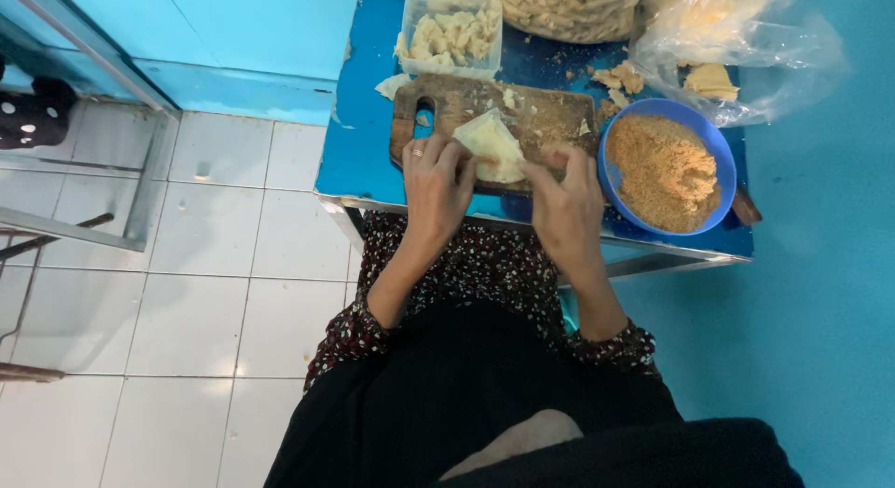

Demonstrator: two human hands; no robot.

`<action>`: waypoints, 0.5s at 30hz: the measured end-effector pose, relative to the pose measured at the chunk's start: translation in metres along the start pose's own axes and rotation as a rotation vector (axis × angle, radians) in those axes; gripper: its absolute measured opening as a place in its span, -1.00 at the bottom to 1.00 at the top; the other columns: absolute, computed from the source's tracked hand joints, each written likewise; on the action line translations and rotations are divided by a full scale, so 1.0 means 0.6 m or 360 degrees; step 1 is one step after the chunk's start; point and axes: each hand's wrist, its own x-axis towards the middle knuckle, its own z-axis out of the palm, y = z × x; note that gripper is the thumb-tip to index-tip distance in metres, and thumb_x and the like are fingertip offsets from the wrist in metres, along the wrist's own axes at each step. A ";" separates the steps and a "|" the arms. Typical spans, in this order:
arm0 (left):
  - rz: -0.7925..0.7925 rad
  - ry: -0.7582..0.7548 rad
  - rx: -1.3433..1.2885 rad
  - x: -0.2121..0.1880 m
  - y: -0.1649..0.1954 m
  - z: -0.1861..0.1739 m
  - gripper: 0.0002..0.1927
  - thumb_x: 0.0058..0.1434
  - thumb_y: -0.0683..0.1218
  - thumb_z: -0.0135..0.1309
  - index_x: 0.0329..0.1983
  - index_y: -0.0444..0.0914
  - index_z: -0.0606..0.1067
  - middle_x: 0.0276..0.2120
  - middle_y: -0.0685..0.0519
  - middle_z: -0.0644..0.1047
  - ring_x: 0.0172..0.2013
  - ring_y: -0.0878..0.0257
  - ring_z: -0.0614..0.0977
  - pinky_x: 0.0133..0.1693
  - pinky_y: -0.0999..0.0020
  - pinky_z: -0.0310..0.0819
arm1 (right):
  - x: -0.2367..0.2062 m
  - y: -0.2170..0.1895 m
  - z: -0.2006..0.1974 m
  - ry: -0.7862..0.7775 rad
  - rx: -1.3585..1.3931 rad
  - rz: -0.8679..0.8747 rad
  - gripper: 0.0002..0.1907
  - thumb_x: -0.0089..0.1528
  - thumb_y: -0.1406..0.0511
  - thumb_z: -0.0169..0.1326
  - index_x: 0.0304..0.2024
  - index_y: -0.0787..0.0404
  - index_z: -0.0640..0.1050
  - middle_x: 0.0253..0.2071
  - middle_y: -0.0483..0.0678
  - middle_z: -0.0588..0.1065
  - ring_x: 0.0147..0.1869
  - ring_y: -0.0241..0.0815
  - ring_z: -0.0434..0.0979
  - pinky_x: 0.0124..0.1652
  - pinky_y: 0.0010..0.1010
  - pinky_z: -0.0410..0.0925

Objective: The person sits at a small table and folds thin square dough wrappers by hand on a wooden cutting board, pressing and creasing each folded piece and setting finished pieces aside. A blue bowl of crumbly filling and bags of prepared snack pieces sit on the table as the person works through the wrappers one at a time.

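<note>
A pale yellow folded wrapper (494, 145) lies on a worn wooden cutting board (541, 115) on a small blue table (359, 143). My left hand (434, 178), with a ring on one finger, pinches the wrapper's left edge. From the right, my right hand (565, 197) presses its fingertips on the wrapper's lower right side. Both hands rest at the board's near edge.
A blue bowl (710, 143) of orange-brown crumbs stands right of the board. Behind are a clear plastic tub (451, 29) of pale pieces, a big bag (569, 8) of more pieces and a clear plastic bag (746, 50) with yellow sheets. White floor tiles lie to the left.
</note>
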 end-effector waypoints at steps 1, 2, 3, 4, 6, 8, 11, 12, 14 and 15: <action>0.0021 0.0003 -0.0028 0.001 -0.001 0.000 -0.84 0.14 -0.21 0.25 -0.32 -0.29 0.47 -0.28 -0.03 0.47 -0.15 -0.04 0.49 0.01 0.03 0.29 | -0.005 0.000 0.002 -0.0049 -0.0042 -0.0002 -0.81 0.22 0.45 0.18 -0.12 0.18 0.69 0.08 0.07 0.45 0.08 0.08 0.48 -0.03 -0.13 0.39; 0.0042 0.0004 -0.0057 0.001 0.000 0.001 -0.85 0.14 -0.22 0.25 -0.32 -0.29 0.47 -0.29 -0.03 0.48 -0.16 -0.03 0.49 0.00 0.04 0.29 | -0.008 0.001 0.006 -0.0027 0.0022 0.0033 -0.81 0.23 0.45 0.17 -0.11 0.20 0.68 0.06 0.07 0.46 0.06 0.07 0.50 -0.04 -0.13 0.39; 0.0026 -0.0036 -0.0088 0.001 0.000 0.002 -0.85 0.16 -0.22 0.25 -0.31 -0.29 0.48 -0.30 -0.03 0.49 -0.17 -0.03 0.49 0.00 0.04 0.29 | -0.011 0.001 0.011 -0.0003 0.0086 0.0069 -0.81 0.24 0.46 0.17 -0.10 0.22 0.67 0.04 0.08 0.46 0.03 0.06 0.51 -0.05 -0.13 0.39; 0.0014 -0.0074 -0.0118 0.001 0.001 0.004 -0.86 0.19 -0.21 0.25 -0.30 -0.29 0.48 -0.30 -0.03 0.50 -0.18 -0.03 0.49 0.01 0.03 0.29 | -0.012 0.002 0.015 0.0025 0.0149 0.0103 -0.81 0.25 0.47 0.16 -0.09 0.24 0.66 0.03 0.09 0.47 0.00 0.05 0.53 -0.06 -0.13 0.39; 0.0026 -0.0116 -0.0129 0.003 0.001 0.008 -0.88 0.21 -0.21 0.23 -0.28 -0.28 0.50 -0.31 -0.02 0.53 -0.18 -0.02 0.51 0.06 -0.03 0.25 | -0.011 0.007 0.024 0.0094 0.0270 0.0091 -0.84 0.29 0.47 0.15 -0.07 0.26 0.63 -0.02 0.08 0.50 0.02 0.07 0.55 -0.04 -0.14 0.40; 0.0071 -0.0137 -0.0099 0.003 0.003 0.012 -0.91 0.22 -0.21 0.20 -0.25 -0.26 0.52 -0.31 0.01 0.55 -0.14 0.01 0.56 0.16 -0.13 0.19 | -0.010 0.010 0.031 0.0136 0.0365 0.0076 -0.85 0.32 0.47 0.13 -0.06 0.28 0.60 -0.05 0.08 0.53 0.04 0.09 0.56 -0.02 -0.15 0.41; 0.0019 -0.0177 -0.0095 -0.001 0.003 0.016 -0.91 0.28 -0.19 0.17 -0.18 -0.24 0.51 -0.26 0.01 0.57 -0.09 0.00 0.57 0.21 -0.12 0.17 | -0.007 0.011 0.040 0.0130 0.0464 0.0166 -0.86 0.33 0.46 0.13 -0.05 0.29 0.59 -0.10 0.09 0.56 -0.02 0.08 0.59 -0.06 -0.17 0.42; 0.0014 -0.0171 -0.0082 -0.002 0.002 0.018 -0.90 0.29 -0.20 0.16 -0.14 -0.24 0.52 -0.26 0.01 0.57 -0.08 0.01 0.57 0.21 -0.11 0.18 | -0.006 0.011 0.044 0.0100 0.0501 0.0277 -0.86 0.34 0.46 0.14 -0.04 0.29 0.61 -0.15 0.10 0.57 -0.08 0.06 0.60 -0.11 -0.19 0.42; 0.0004 -0.0159 -0.0056 -0.004 -0.003 0.021 -0.86 0.33 -0.22 0.13 -0.06 -0.23 0.53 -0.25 0.02 0.57 -0.08 0.02 0.57 0.22 -0.08 0.18 | -0.006 0.008 0.049 0.0112 0.0587 0.0367 -0.85 0.34 0.45 0.14 -0.03 0.29 0.61 -0.15 0.09 0.58 -0.11 0.02 0.63 -0.14 -0.24 0.44; 0.0011 -0.0139 -0.0054 -0.004 -0.006 0.023 -0.85 0.32 -0.22 0.14 -0.06 -0.23 0.53 -0.26 0.02 0.57 -0.08 0.03 0.57 0.22 -0.08 0.18 | -0.007 0.007 0.052 0.0155 0.0637 0.0344 -0.84 0.35 0.46 0.13 -0.01 0.30 0.60 -0.10 0.09 0.59 -0.08 -0.01 0.65 -0.12 -0.27 0.46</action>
